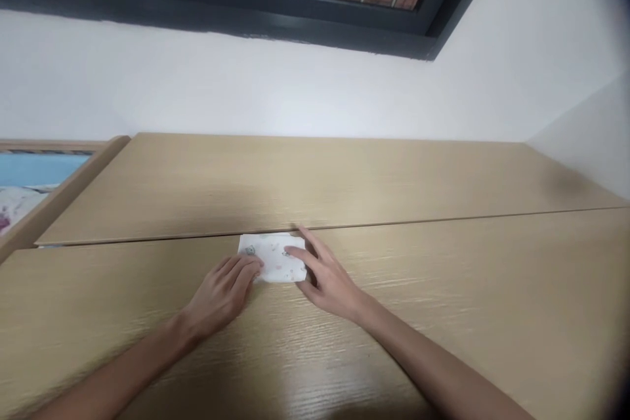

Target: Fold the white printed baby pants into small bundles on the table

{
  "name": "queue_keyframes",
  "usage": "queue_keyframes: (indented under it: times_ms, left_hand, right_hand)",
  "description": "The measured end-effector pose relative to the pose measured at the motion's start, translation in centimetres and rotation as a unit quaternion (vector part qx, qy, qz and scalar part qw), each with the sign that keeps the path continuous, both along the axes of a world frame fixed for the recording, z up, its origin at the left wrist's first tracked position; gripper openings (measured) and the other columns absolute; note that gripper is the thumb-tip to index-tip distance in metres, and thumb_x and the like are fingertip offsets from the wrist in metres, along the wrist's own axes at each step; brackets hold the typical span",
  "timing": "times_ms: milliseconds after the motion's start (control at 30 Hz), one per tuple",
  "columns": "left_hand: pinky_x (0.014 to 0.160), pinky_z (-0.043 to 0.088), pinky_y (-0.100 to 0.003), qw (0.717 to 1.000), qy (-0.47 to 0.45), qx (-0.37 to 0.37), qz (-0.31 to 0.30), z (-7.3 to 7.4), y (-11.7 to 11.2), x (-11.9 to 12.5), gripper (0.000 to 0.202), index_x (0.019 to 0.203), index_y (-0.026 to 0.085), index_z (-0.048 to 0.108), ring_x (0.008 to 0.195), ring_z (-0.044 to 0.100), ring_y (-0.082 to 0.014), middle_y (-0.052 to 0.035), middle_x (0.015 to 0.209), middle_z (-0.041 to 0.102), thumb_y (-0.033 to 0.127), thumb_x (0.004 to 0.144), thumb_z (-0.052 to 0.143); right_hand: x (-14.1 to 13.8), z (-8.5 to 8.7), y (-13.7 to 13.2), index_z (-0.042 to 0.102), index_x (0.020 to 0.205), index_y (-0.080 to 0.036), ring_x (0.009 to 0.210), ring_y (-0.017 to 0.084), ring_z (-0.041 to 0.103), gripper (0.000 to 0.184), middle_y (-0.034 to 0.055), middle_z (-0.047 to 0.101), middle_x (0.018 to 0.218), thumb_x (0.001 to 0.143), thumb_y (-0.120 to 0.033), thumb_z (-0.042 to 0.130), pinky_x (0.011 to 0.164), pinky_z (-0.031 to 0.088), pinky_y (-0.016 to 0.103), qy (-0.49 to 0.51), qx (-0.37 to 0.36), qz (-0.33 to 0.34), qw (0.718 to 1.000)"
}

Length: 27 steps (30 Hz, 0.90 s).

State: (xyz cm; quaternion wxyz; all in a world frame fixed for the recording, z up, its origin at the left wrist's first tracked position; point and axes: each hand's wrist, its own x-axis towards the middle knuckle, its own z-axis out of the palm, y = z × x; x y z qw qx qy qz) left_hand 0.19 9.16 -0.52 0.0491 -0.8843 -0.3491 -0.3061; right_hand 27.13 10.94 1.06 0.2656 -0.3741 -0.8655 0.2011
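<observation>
A small white folded sheet (273, 256) with little printed figures lies flat on the wooden tabletop (394, 275), just in front of the seam between two boards. Whether it is cloth or paper, I cannot tell. My left hand (229, 285) is closed over its left edge, fingers together and covering the lower left corner. On the other side, my right hand (329, 275) has its fingers spread. One finger rests on top of the sheet near its right edge, the thumb is by the lower right corner, and another finger stretches toward the seam.
A second board (344, 177) continues behind the seam up to a white wall (295, 85). Above is a dark-framed window (270, 10) with bars and brick outside. At left, a wooden rail (63, 190) borders a blue surface (42, 169) and patterned fabric (20, 207).
</observation>
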Motion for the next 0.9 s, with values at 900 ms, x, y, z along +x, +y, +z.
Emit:
queue_keyframes:
  times_ms: [900]
  left_hand:
    - [0.092,0.055,-0.047,0.997,0.030,0.072,-0.023,0.2,-5.9,4.3,0.032,0.117,0.013,0.065,0.101,0.066,-0.0308,-0.0157,0.108,0.072,0.028,0.091,0.053]
  right_hand:
    - [-4.0,2.2,1.6,0.046,0.146,-0.019,0.147,0.023,0.038,0.047,0.0128,0.047,0.154,0.104,-0.037,0.041,0.118,0.036,0.045,0.027,0.112,0.178,0.977]
